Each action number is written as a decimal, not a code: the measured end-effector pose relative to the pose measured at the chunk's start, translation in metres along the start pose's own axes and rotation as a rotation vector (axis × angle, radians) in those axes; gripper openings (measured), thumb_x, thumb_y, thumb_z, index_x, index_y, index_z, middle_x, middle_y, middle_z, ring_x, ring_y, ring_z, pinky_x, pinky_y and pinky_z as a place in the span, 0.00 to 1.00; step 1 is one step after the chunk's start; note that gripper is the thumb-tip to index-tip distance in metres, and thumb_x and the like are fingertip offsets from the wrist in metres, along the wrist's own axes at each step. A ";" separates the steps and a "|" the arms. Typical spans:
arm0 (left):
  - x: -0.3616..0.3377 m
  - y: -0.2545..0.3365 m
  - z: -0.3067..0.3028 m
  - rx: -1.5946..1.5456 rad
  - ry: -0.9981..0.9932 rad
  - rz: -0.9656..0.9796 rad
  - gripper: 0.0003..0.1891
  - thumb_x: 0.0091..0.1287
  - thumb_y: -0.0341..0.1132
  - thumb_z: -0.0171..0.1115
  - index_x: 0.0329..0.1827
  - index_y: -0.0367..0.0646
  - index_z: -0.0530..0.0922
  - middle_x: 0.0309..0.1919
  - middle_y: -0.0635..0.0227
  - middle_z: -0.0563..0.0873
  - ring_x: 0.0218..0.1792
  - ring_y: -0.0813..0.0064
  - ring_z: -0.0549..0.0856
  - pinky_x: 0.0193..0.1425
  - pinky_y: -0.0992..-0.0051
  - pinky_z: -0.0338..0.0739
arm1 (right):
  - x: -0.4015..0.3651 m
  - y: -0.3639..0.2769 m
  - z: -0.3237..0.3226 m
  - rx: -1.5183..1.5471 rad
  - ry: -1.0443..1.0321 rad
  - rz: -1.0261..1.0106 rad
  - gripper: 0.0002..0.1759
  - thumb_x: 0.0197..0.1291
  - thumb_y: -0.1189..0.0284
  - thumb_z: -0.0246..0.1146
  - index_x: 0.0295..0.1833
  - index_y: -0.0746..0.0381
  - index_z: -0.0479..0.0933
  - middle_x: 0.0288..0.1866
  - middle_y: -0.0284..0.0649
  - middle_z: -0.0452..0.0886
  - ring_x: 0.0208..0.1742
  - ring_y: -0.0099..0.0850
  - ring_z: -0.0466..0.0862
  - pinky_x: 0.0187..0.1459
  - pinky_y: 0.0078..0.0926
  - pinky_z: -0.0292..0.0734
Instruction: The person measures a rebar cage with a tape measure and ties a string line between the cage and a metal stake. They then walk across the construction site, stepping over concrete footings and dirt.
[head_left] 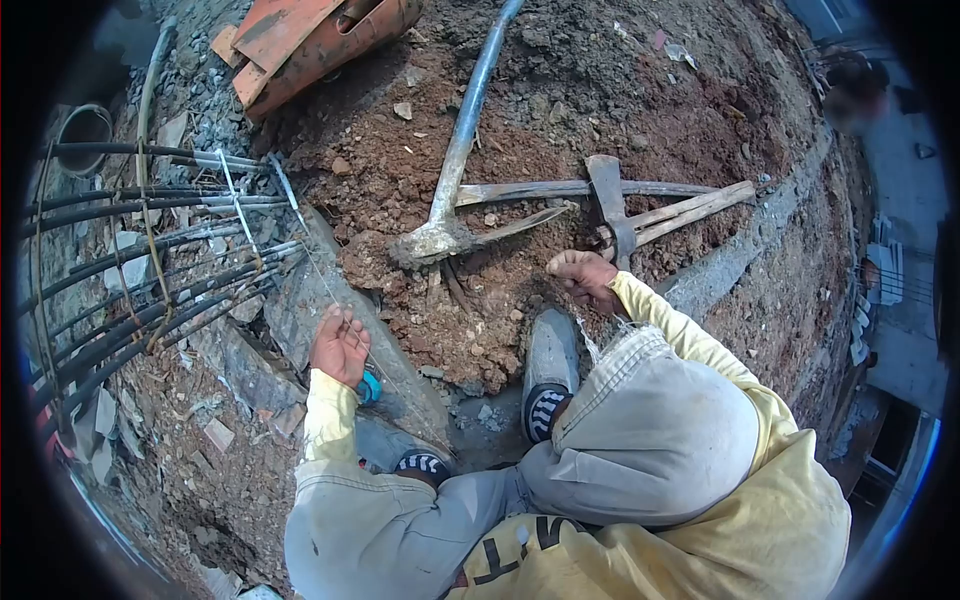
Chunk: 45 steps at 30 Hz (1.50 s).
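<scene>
My left hand [340,346] is palm-up with curled fingers, over a concrete strip [395,372] beside my left shoe. A thin line [318,268] runs from the bar ends down to its fingers. Close by its wrist shows a small teal object [370,386], partly hidden. My right hand [585,278] is closed, thumb against fingers, above the reddish soil near my right shoe [552,350]; what it pinches, if anything, I cannot make out. Just beyond it lie a pickaxe head [612,210] and a wooden handle [690,215].
Steel bars [150,215] bound with ties jut in from the left. A blue-grey pipe handle [470,120] ends in a muddy tool head [430,243]. At the back lies an orange metal piece [320,50]. Rubble covers the left ground; a concrete edge [745,255] runs along the right.
</scene>
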<state>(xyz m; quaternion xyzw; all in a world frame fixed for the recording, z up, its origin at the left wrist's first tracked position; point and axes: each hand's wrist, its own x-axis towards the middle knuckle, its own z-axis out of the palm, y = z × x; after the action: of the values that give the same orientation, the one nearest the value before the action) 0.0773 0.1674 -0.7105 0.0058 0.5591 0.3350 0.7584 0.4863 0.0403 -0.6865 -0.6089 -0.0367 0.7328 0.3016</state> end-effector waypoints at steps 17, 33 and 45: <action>0.005 0.037 0.011 -0.046 -0.159 0.095 0.12 0.63 0.31 0.59 0.49 0.45 0.73 0.32 0.74 0.80 0.30 0.78 0.81 0.33 0.74 0.79 | -0.038 -0.123 0.153 -1.366 -0.494 -0.405 0.08 0.54 0.68 0.59 0.34 0.62 0.75 0.29 0.41 0.80 0.34 0.35 0.81 0.38 0.33 0.73; 0.006 0.061 0.008 -0.040 -0.219 -0.023 0.08 0.66 0.32 0.56 0.45 0.42 0.76 0.32 0.70 0.82 0.32 0.75 0.83 0.36 0.74 0.81 | 0.171 -0.083 0.308 -2.219 -0.456 -0.907 0.13 0.52 0.68 0.55 0.36 0.60 0.83 0.35 0.44 0.83 0.36 0.40 0.84 0.36 0.36 0.78; 0.028 0.091 0.028 0.186 -0.067 0.040 0.08 0.65 0.36 0.58 0.45 0.46 0.75 0.29 0.72 0.82 0.27 0.76 0.83 0.28 0.78 0.81 | 0.188 -0.072 0.301 -0.710 -0.278 -0.433 0.09 0.52 0.67 0.62 0.35 0.60 0.81 0.32 0.39 0.82 0.34 0.29 0.81 0.40 0.28 0.74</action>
<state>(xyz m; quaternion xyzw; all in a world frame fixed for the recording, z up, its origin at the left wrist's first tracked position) 0.0601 0.2625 -0.6889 0.0984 0.5618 0.2965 0.7660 0.2249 0.2849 -0.7425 -0.5486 -0.4532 0.6697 0.2124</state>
